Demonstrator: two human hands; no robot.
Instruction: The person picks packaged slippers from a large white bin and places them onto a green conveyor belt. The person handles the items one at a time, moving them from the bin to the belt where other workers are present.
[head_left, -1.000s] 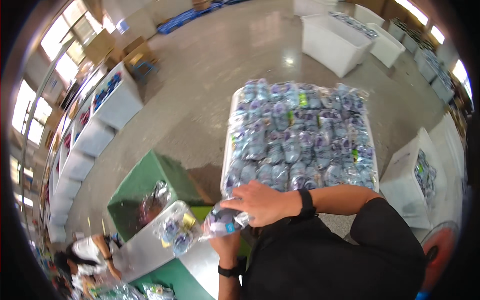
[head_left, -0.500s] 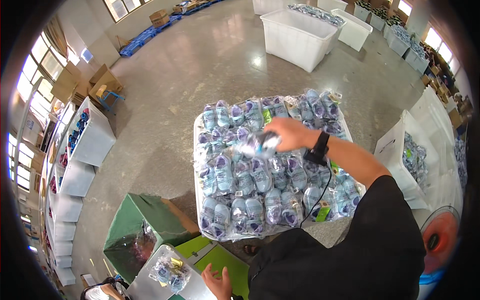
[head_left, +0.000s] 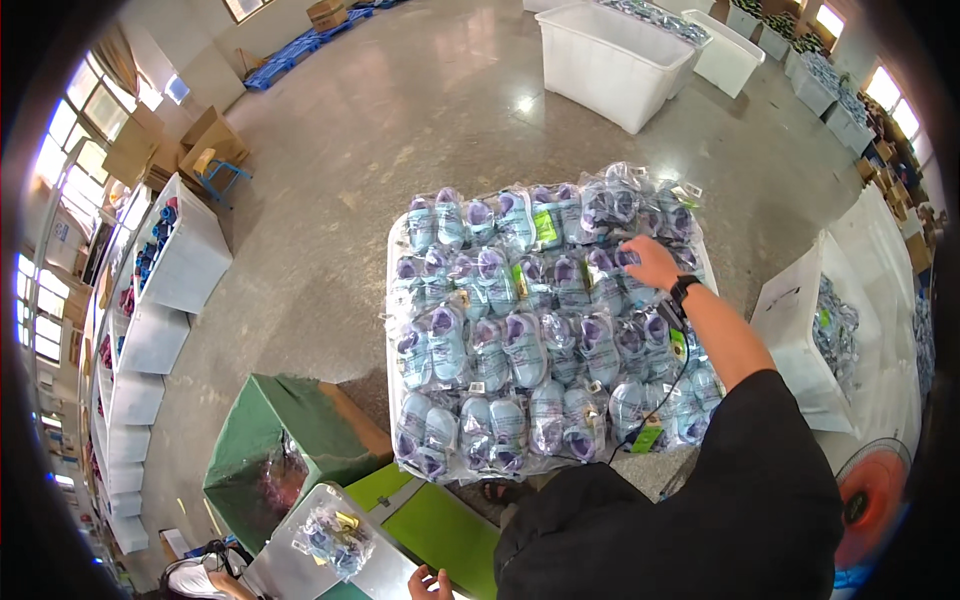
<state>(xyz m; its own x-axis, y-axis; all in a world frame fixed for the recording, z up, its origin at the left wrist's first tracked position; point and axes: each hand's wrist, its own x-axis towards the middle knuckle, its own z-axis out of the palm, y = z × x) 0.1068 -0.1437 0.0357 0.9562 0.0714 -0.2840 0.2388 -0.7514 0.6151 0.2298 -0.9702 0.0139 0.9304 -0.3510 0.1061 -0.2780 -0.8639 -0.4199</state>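
Central stack: clear plastic packages [head_left: 520,340] of pale blue and purple goods are laid in rows over a white crate, filling its whole top.
Touched package: one clear package [head_left: 625,262] at the far right of the stack is pressed by the right hand [head_left: 652,262].
Labels: small yellow-green tags [head_left: 545,226] are seen on several packages; another [head_left: 648,437] hangs at the near right corner.
Single package: one clear bag [head_left: 335,535] lies on a pale tabletop, lower left.
Right bin: more bagged goods [head_left: 838,335] are held in a white bin.
Cardboard boxes: brown cartons [head_left: 135,150] are stacked by the left windows.
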